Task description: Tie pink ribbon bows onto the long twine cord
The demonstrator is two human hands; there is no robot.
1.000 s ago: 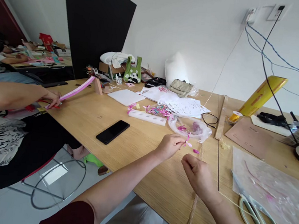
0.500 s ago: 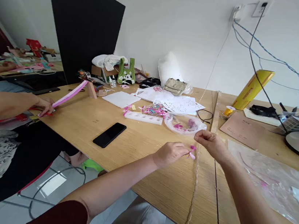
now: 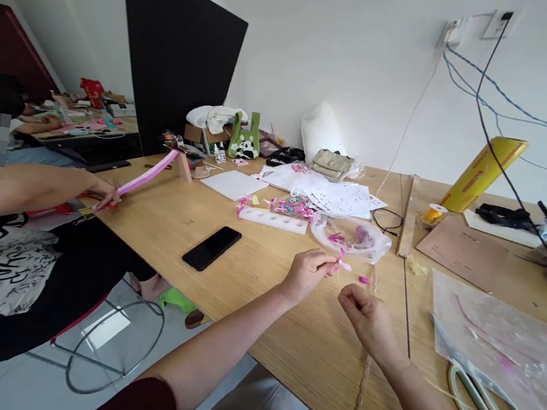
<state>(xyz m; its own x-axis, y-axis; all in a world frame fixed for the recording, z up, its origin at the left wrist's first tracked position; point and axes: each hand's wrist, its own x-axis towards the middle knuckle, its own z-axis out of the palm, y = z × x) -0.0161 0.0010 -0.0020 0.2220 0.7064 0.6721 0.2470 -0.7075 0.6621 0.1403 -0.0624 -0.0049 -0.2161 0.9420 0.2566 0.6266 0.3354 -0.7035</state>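
- At the left end of the table point(image 3: 259, 311), a co-worker's hand point(image 3: 105, 193): bent over its edge, beside a pink strip point(image 3: 149, 173) that slopes up to a wooden block point(image 3: 184, 167).
- Black phone point(image 3: 211, 248): flat on the wood, well apart from both working hands.
- Green bag point(image 3: 245, 136), panda motif: upright at the back, behind a white sheet point(image 3: 232, 185).
- White strip point(image 3: 273, 220) with round holes: pink trimmings point(image 3: 291, 204) heaped along its far side.
- Left hand point(image 3: 309, 271): thumb and fingertips pinched closed on a small pink ornament point(image 3: 341, 264), pale at one end, held above the table, in front of the plastic bag.
- Plastic bag point(image 3: 376, 247), clear: open, pink pieces within.
- Loose pink piece point(image 3: 364, 279): on the table, between the ornament and the twisted cord.
- Right hand point(image 3: 363, 313): fingers curled, tips drawn together; whether they grip a thread cannot be told.
- Twisted cord point(image 3: 359, 398), pale: runs towards the near edge.
- Yellow spool point(image 3: 434, 213): standing near a yellow roll point(image 3: 481, 175), which leans.
- Scissors point(image 3: 489, 405), cream handles: near the right forearm, beside a clear plastic sheet point(image 3: 535, 360).
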